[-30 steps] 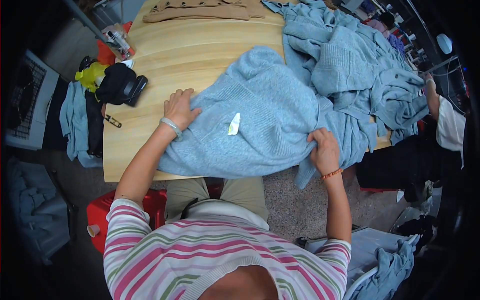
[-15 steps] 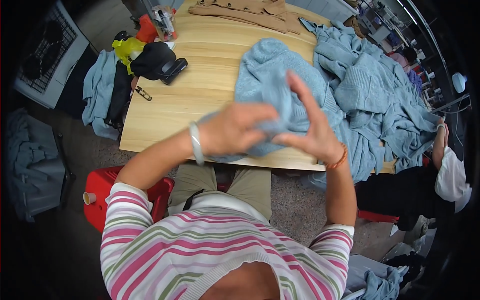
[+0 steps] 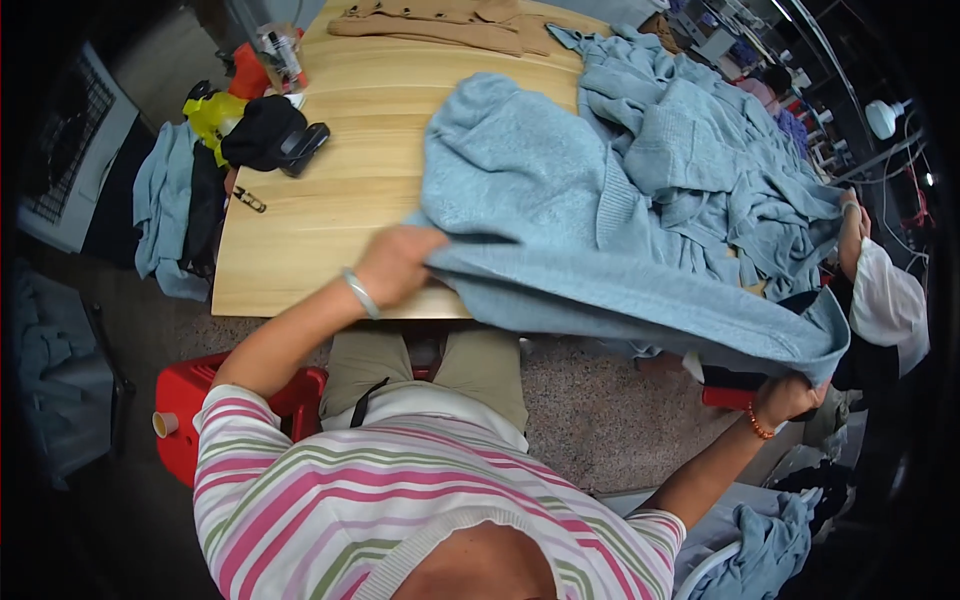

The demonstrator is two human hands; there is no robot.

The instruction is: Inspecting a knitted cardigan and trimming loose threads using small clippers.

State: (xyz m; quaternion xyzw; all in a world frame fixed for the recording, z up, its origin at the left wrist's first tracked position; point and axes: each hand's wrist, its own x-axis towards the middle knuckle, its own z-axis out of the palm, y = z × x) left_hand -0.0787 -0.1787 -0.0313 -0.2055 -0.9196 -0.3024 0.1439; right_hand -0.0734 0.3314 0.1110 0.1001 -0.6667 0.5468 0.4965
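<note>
A light blue knit sweater [image 3: 520,165] lies bunched on the near part of the table. From it a long sleeve-like length [image 3: 620,295] is stretched across my front. My left hand [image 3: 400,265] is closed on its left end, just above the table's near edge. Far out to the right, past the table edge, my right hand [image 3: 790,400] grips the other end, where a ribbed band [image 3: 832,325] curls open.
More blue knits [image 3: 700,130] are heaped at the right, where another person's hand [image 3: 855,215] touches them. A tan garment [image 3: 440,25] lies at the far edge. Thread snips [image 3: 249,200], a black cap [image 3: 265,133] and a yellow bag [image 3: 212,118] are at left. A red stool [image 3: 185,400] stands left of me.
My hands were close together over the sweater. My right hand, then spread open, has swung far right and down and gripped the knit, drawing it out long; my left has shifted left.
</note>
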